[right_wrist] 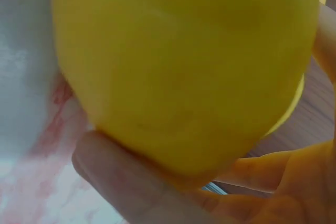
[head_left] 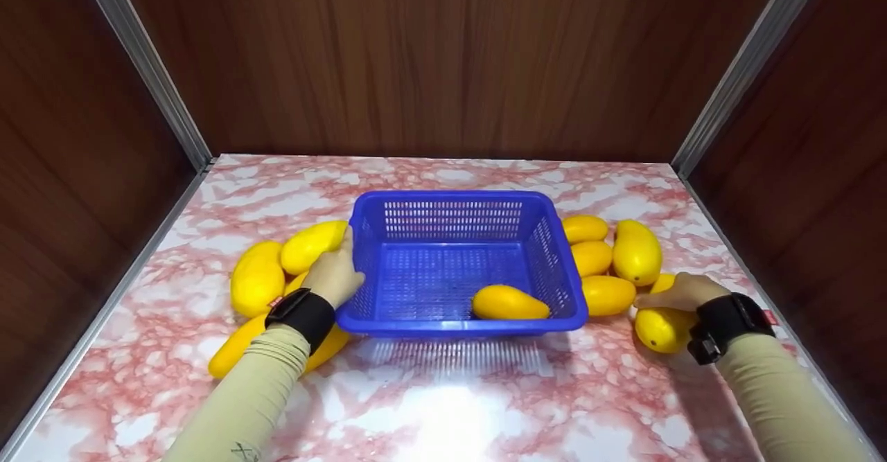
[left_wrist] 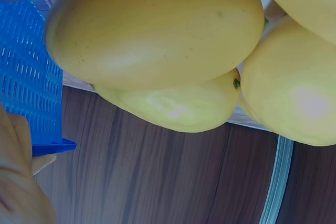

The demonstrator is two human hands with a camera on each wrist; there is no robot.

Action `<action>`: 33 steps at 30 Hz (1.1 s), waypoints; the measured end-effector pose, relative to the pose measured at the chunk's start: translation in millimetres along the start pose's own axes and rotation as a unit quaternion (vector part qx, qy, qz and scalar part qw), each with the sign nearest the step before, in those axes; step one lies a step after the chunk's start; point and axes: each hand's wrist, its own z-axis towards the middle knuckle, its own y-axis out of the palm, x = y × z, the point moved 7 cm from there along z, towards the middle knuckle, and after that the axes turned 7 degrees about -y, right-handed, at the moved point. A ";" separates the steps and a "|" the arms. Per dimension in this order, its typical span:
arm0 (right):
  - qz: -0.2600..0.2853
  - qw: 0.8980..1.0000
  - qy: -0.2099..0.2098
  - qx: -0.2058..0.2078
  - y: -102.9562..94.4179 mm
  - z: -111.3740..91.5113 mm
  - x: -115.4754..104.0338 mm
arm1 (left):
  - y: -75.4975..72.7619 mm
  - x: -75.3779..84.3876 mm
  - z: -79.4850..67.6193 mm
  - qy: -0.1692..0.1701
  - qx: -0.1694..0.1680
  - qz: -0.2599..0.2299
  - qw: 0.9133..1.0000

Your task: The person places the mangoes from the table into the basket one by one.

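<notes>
A blue plastic basket (head_left: 457,328) stands mid-table with one mango (head_left: 509,303) lying inside, near its front right corner. At the basket's left side, my left hand (head_left: 335,275) grips the rim; the left wrist view shows fingers (left_wrist: 16,135) on both sides of the rim edge. Several mangoes (head_left: 258,278) lie around and under that wrist. My right hand (head_left: 684,292) holds a yellow mango (right_wrist: 178,66) at the right of the table, thumb and fingers curled about its end. Another mango (head_left: 637,251) lies just beyond that hand.
Several more mangoes (head_left: 608,296) are bunched against the basket's right side. The table (head_left: 443,406) has a red-and-white marbled top. Dark wood panels (head_left: 429,60) enclose it at the back and both sides, with metal posts (head_left: 149,60) at the corners.
</notes>
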 end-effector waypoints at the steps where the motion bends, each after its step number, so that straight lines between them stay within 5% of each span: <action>1: 0.005 1.000 0.002 -0.002 0.6 -0.1 0.6 | 0.1 -0.1 0.0 0.000 0.000 -0.001 1.000; 14: -0.035 0.999 -0.037 0.013 4.1 4.6 -0.1 | -3.4 0.5 -1.8 0.005 0.010 0.004 1.000; 33: -0.019 0.999 -0.030 0.018 3.4 1.3 1.5 | -0.2 -1.0 -0.7 -0.006 0.001 -0.003 1.000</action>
